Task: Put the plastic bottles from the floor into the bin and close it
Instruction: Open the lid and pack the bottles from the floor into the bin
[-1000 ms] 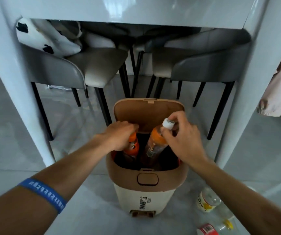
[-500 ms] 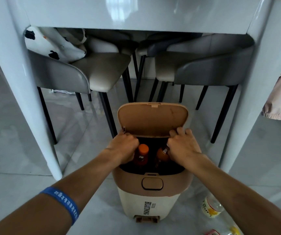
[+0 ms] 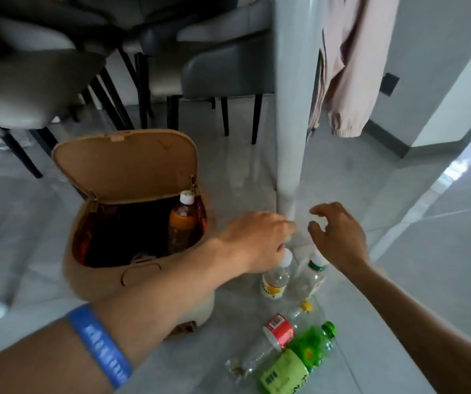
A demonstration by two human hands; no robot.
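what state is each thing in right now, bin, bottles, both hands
tan plastic bin: lid up, open
orange-liquid bottle with white cap: upright inside bin
clear yellow-label bottle: upright on floor
clear white-capped bottle: upright on floor
green-label bottle: lying on floor
red-label bottle: lying on floor
left hand: reaching, empty
right hand: open, empty

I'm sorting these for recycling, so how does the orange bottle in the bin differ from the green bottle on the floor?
The orange bottle stands upright inside the bin; the green bottle lies on its side on the floor. The orange bottle's cap is white, the green bottle's green. Both are plastic, capped and labelled.
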